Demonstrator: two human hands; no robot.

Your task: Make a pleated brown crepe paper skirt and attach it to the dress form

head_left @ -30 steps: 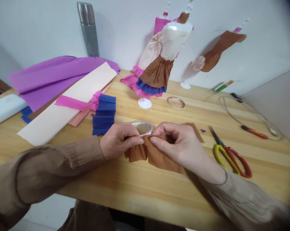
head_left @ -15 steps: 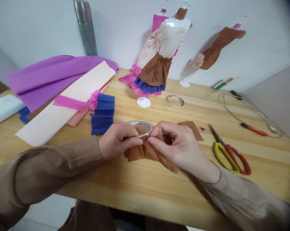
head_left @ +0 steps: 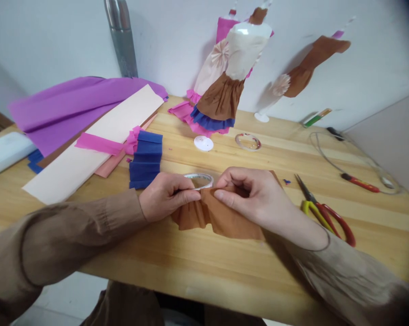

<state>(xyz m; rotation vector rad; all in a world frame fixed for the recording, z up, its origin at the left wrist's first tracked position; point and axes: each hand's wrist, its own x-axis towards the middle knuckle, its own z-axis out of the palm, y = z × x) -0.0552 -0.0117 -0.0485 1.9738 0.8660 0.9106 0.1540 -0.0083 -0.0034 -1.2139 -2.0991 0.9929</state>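
A strip of brown crepe paper (head_left: 233,219) stretches between my two hands, gathered into pleats at its left part and flatter toward the right. My left hand (head_left: 168,195) pinches the pleated top edge between thumb and forefinger. With thumb and fingertips closed, my right hand (head_left: 255,197) grips the same edge a little further right. Just behind the paper is a roll of tape (head_left: 206,177), its ring partly hidden by my left fingers; whether those fingers hold it too, I cannot tell. Blue pleated paper (head_left: 145,159) lies beyond my left hand.
Scissors (head_left: 321,213) with yellow and red handles lie right of my right hand. Behind stand mini mannequins in paper dresses (head_left: 221,97), another tape roll (head_left: 248,141) and a cable (head_left: 321,151). Purple paper (head_left: 72,108), a cream strip (head_left: 99,140) and a flask (head_left: 123,45) are at left.
My right hand has shifted slightly right along the edge. The brown paper between my hands is now drawn flatter and wider, while my left hand stays almost in place.
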